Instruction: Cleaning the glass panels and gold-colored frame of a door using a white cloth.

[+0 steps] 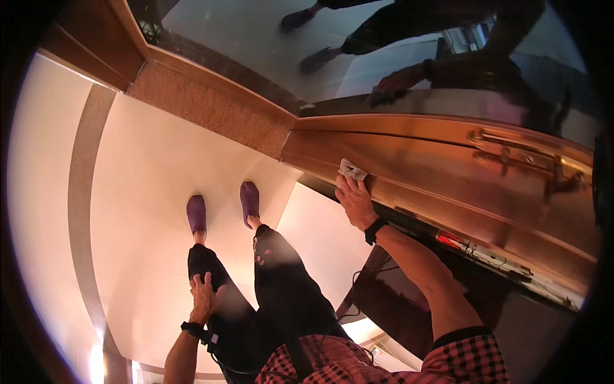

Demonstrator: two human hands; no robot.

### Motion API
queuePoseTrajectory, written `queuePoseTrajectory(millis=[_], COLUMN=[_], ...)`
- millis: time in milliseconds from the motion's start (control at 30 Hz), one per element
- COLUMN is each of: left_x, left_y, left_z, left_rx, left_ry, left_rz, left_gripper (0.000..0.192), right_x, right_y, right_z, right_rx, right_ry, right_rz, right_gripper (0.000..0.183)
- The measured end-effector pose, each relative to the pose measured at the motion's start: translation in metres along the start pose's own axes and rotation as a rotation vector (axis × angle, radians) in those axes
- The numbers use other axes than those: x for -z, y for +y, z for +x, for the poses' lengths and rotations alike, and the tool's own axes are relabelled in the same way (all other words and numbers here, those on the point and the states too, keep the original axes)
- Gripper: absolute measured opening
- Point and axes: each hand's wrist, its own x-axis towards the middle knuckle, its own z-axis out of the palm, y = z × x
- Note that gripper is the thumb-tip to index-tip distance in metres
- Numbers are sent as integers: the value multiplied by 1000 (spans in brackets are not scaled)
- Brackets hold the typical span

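My right hand [356, 199] presses a crumpled whitish cloth [352, 170] against the lower edge of a brown wooden frame [407, 165]. The fingers lie over part of the cloth. Above this frame is a dark glass pane [230, 53], which reflects my legs and an arm. My left hand [205, 296] is by my thigh in black trousers [225, 283], its fingers spread and nothing in them. Whether it touches the trouser leg, I cannot tell. Each wrist wears a black band.
A brass bolt [530, 156] sticks out from the frame at right. Below it, a ledge holds a red item [453, 239] and thin cables. A dark glossy surface [398, 297] lies under my right arm, with a black cable [354, 288] beside it. Pale floor [144, 192] spreads around my purple shoes [249, 199].
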Motion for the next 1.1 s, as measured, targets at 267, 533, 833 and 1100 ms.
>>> queuePoseTrajectory(millis=[267, 533, 833, 1100], left_x=[-40, -18, 7, 28], left_y=[-12, -15, -16, -18], left_z=[5, 27, 48, 51], left_rx=[56, 115, 162, 106], left_ry=[111, 168, 95, 47], left_rz=[-165, -305, -281, -216], left_gripper=[62, 43, 41, 42], right_x=[-119, -221, -319, -346], right_y=[-42, -93, -134, -137], right_z=[96, 198, 273, 305], right_rx=[35, -27, 15, 31], right_ry=[-56, -152, -71, 4], right_rz=[-21, 34, 128, 10], right_gripper=[21, 21, 22, 24])
